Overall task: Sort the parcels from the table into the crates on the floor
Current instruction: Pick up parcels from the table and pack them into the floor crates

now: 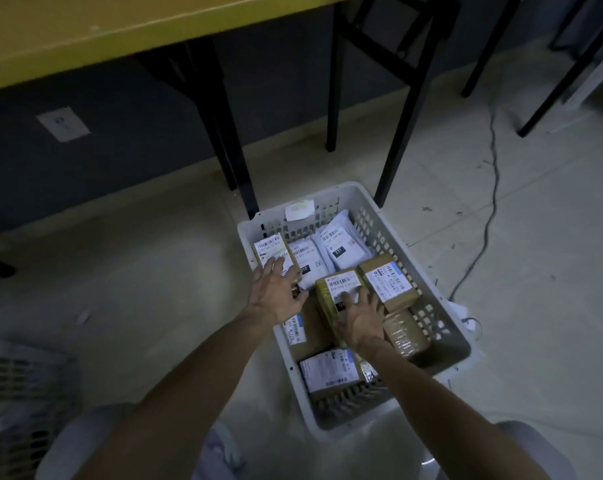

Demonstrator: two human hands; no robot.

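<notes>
This is looking like a parcel-sorting storeroom. A white perforated plastic crate [428,317] is sitting on the pale tiled floor [535,237], holding brown cardboard boxes [386,282] and white plastic mailer bags [341,244], all bearing barcoded shipping labels. A yellow-topped table on black metal legs [85,32] is standing against a dark wall [120,161], and a dark cable [494,143] is trailing across the tiles.

in dim light a yellow worktop [85,32] on black legs [230,140] stood against a dark wall [126,161] bearing a white socket plate [63,123], while a thin dark cable [492,188] trailed over the pale tiled floor [542,258] beside another black frame [563,74] at the right.
</notes>
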